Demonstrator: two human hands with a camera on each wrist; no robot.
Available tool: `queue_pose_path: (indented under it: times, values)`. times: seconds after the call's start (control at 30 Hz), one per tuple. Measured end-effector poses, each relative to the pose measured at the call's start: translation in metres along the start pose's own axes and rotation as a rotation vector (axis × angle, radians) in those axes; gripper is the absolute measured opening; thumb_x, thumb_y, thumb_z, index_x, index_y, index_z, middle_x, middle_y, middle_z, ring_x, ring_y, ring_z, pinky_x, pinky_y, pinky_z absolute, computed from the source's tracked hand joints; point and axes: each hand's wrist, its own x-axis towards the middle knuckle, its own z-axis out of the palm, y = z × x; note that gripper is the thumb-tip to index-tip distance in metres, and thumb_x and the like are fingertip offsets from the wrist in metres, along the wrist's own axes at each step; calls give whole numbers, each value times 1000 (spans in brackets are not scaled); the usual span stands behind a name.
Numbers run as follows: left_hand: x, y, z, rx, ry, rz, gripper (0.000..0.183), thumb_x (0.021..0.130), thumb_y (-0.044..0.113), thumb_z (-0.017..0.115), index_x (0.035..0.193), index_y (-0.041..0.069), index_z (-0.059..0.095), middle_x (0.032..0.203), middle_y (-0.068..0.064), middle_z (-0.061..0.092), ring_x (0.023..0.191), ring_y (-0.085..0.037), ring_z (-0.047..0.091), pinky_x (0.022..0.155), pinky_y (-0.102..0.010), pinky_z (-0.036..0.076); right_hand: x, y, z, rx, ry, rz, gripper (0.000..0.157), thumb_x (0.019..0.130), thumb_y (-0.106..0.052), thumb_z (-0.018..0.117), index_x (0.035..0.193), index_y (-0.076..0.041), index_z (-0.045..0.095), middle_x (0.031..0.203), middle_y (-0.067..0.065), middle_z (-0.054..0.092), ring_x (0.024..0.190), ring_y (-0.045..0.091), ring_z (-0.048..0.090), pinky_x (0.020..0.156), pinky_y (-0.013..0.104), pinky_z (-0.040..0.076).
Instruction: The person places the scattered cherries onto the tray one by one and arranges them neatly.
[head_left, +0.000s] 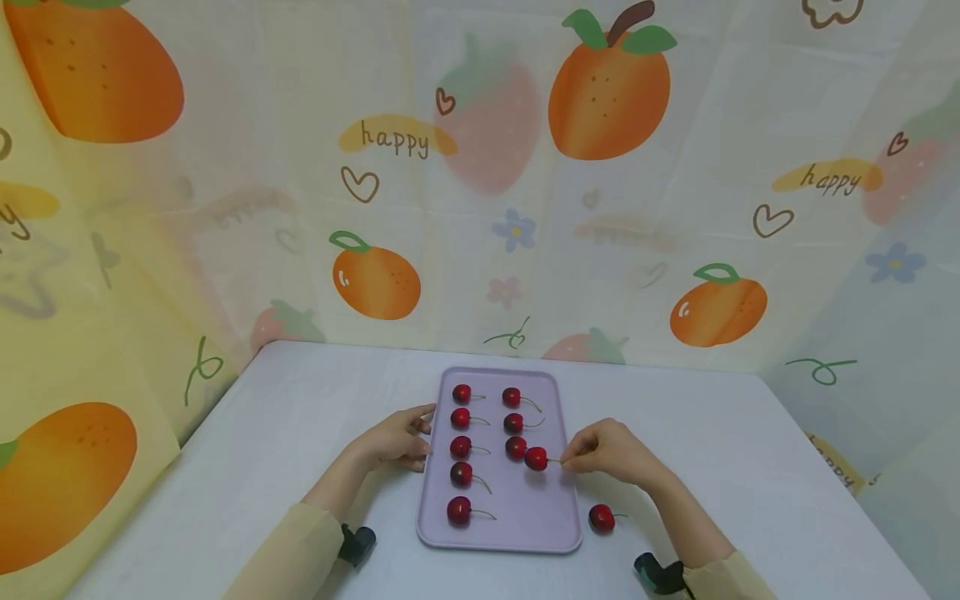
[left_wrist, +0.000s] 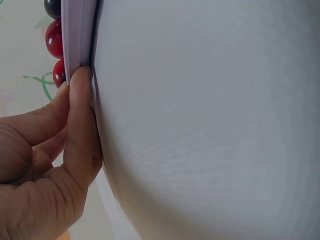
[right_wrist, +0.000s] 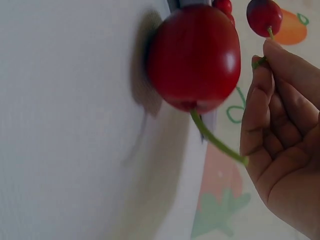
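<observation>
My right hand [head_left: 611, 452] pinches a red cherry [head_left: 536, 459] by its green stem, over the right half of a lilac tray [head_left: 517, 517]. That cherry overlaps a darker cherry [head_left: 515, 448] in the head view. In the right wrist view the held cherry [right_wrist: 264, 17] hangs off the thumb and fingertip. My left hand [head_left: 393, 437] rests beside the tray, its fingertips touching the left rim; the left wrist view shows the fingers [left_wrist: 80, 95] against the tray's side wall [left_wrist: 80, 35]. Several cherries [head_left: 461, 448] line the tray's left side, stems pointing right.
One loose cherry [head_left: 602, 518] lies on the white table [head_left: 675, 533] just right of the tray's lower corner. Two more cherries [head_left: 513, 423] sit at the tray's upper right. A fruit-printed cloth [head_left: 480, 267] stands behind the table and at its sides.
</observation>
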Motion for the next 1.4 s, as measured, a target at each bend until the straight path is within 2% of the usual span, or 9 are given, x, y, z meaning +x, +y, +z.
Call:
queue_pose_path:
  times: [0.5, 1.4]
  values:
    - [0, -1, 0, -9, -9, 3, 76, 86, -9, 62, 154, 7, 32, 118, -15, 47, 78, -16, 55, 63, -27, 62, 14, -10, 29, 3, -4, 2, 5, 80, -17, 80, 82, -12, 79, 78, 2, 74, 72, 11, 60, 63, 19, 51]
    - [0, 0, 0, 7, 4, -6, 76, 86, -8, 63, 154, 8, 32, 118, -15, 47, 78, -17, 55, 62, -26, 61, 15, -12, 34, -49, -51, 6, 3, 79, -14, 80, 79, -12, 78, 72, 1, 73, 67, 10, 60, 57, 20, 50]
